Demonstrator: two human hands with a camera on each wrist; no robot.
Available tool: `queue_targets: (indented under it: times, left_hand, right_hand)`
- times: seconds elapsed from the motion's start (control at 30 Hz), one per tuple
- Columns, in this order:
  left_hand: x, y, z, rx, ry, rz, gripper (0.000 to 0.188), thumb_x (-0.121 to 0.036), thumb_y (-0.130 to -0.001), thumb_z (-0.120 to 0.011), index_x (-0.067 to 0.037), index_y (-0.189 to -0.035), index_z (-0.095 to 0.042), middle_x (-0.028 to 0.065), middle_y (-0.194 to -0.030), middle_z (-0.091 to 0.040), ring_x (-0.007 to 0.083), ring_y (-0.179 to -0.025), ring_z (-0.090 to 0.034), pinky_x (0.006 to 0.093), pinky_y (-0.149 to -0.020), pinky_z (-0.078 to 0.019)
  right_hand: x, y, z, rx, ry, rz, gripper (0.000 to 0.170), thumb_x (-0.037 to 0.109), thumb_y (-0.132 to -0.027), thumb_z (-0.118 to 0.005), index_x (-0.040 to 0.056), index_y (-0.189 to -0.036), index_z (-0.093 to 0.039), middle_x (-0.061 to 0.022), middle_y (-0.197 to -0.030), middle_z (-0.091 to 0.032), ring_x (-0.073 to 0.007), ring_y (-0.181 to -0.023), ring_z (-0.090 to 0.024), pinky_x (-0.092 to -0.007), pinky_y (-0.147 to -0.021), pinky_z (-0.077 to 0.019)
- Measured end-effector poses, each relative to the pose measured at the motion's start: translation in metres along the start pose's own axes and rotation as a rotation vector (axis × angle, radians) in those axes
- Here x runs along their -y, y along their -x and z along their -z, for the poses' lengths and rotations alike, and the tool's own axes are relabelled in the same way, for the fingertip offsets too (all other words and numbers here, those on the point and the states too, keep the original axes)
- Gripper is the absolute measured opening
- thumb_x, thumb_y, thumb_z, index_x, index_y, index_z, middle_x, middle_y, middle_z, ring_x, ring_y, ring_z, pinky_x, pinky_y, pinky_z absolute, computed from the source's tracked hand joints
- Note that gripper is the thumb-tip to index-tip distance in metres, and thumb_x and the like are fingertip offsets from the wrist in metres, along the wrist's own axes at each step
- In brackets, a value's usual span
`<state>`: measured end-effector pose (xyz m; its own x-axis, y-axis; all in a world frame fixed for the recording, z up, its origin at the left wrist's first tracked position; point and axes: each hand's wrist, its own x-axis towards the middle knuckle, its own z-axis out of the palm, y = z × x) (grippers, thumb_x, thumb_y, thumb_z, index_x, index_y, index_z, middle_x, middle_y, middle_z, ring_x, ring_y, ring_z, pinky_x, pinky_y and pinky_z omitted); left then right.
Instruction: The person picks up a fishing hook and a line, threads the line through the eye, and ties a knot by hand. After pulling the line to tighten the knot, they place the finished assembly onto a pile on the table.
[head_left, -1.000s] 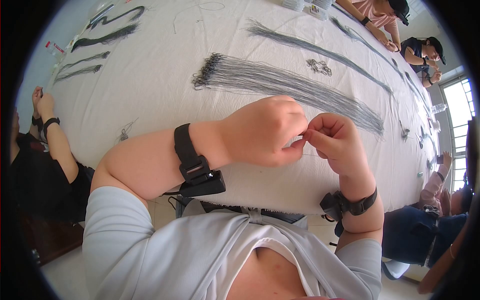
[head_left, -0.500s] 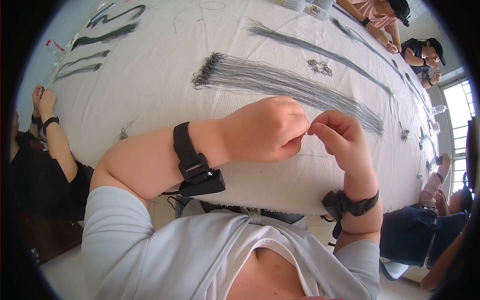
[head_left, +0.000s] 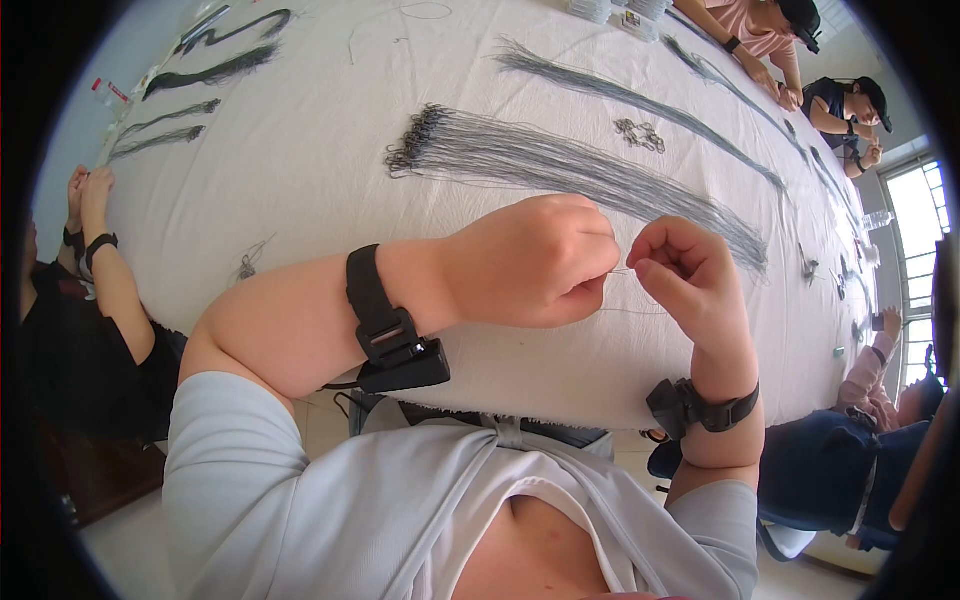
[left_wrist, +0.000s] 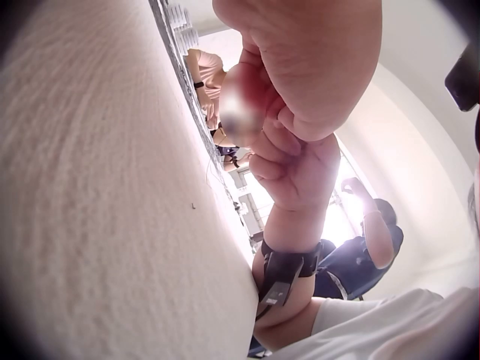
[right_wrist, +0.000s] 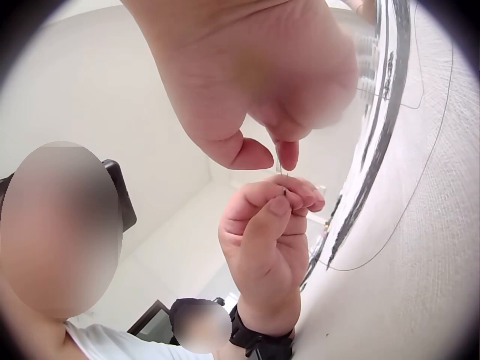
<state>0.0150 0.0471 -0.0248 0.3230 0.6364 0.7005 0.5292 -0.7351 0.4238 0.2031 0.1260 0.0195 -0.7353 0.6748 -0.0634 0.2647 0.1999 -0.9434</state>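
Observation:
My left hand [head_left: 545,262] is curled, knuckles up, over the white tablecloth. In the right wrist view the same hand's thumb [right_wrist: 271,225] presses a thin line [right_wrist: 282,169] against the forefinger. A small dark bit shows at that pinch. Facing it, my right hand [head_left: 695,280] holds the other stretch of the line close by, thumb and forefinger curled toward each other at its tip. A short span of line bridges the two hands. More of the thin strand hangs in a loose curve beside the cloth in the right wrist view.
Beyond the hands lies a wide bundle of grey strands [head_left: 560,165] with dark metal ends. Behind it are a narrower bundle [head_left: 640,95] and a small chain-like pile [head_left: 638,135]. Dark bundles [head_left: 210,72] lie far left. Other people sit around the table [head_left: 330,150].
My right hand has drawn slightly right, away from the left hand, and its thumb and forefinger have loosened a little. The left hand stays almost in place, its thumb tucked in further.

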Motion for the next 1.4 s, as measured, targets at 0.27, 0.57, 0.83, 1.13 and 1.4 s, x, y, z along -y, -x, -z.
queue_targets:
  times: [0.27,0.57,0.83,1.13,1.4]
  left_hand:
    - [0.000,0.001,-0.002,-0.029,0.022,0.002,0.015,0.005,-0.062,-0.065,-0.002,-0.070,-0.053,0.0096,-0.073,-0.056,0.0276,-0.070,-0.055,0.0350,-0.062,-0.0473]
    - [-0.001,0.000,0.000,-0.012,0.010,0.007,0.015,0.005,-0.062,-0.065,-0.001,-0.072,-0.056,0.0104,-0.075,-0.058,0.0279,-0.071,-0.057,0.0351,-0.063,-0.0478]
    - [-0.002,0.000,0.002,-0.025,0.056,0.042,0.015,0.006,-0.063,-0.065,-0.002,-0.073,-0.056,0.0103,-0.077,-0.058,0.0278,-0.070,-0.056,0.0347,-0.062,-0.0472]
    - [-0.003,-0.001,0.004,-0.090,0.080,0.044,0.016,0.007,-0.066,-0.064,-0.002,-0.077,-0.058,0.0099,-0.078,-0.059,0.0260,-0.069,-0.057,0.0322,-0.061,-0.0475]
    - [0.004,-0.002,0.008,-0.306,0.026,0.009,0.014,0.005,-0.071,-0.064,-0.003,-0.082,-0.060,0.0087,-0.081,-0.062,0.0230,-0.071,-0.059,0.0307,-0.062,-0.0485]
  right_hand:
    - [0.000,0.000,0.001,-0.017,0.056,-0.006,0.002,-0.002,-0.078,-0.060,-0.0018,-0.080,-0.059,0.0037,-0.069,-0.055,0.0006,-0.059,-0.043,-0.0163,-0.050,-0.0342]
    - [0.003,0.001,0.001,-0.021,0.061,-0.020,0.002,-0.002,-0.079,-0.060,-0.0020,-0.080,-0.060,0.0033,-0.069,-0.056,0.0006,-0.060,-0.044,-0.0160,-0.051,-0.0358]
    - [0.000,0.000,0.002,-0.023,0.023,0.017,0.002,-0.001,-0.082,-0.061,-0.0020,-0.083,-0.060,0.0028,-0.071,-0.057,0.0007,-0.061,-0.046,-0.0152,-0.051,-0.0355]
    - [-0.003,-0.001,0.003,-0.011,-0.011,0.057,0.003,-0.001,-0.083,-0.061,-0.0021,-0.085,-0.060,0.0030,-0.072,-0.057,0.0009,-0.062,-0.045,-0.0150,-0.052,-0.0339]
    - [-0.018,0.001,-0.016,0.053,-0.280,0.136,0.005,-0.001,-0.086,-0.060,0.0013,-0.086,-0.056,0.0048,-0.072,-0.052,0.0003,-0.062,-0.041,-0.0161,-0.054,-0.0320]
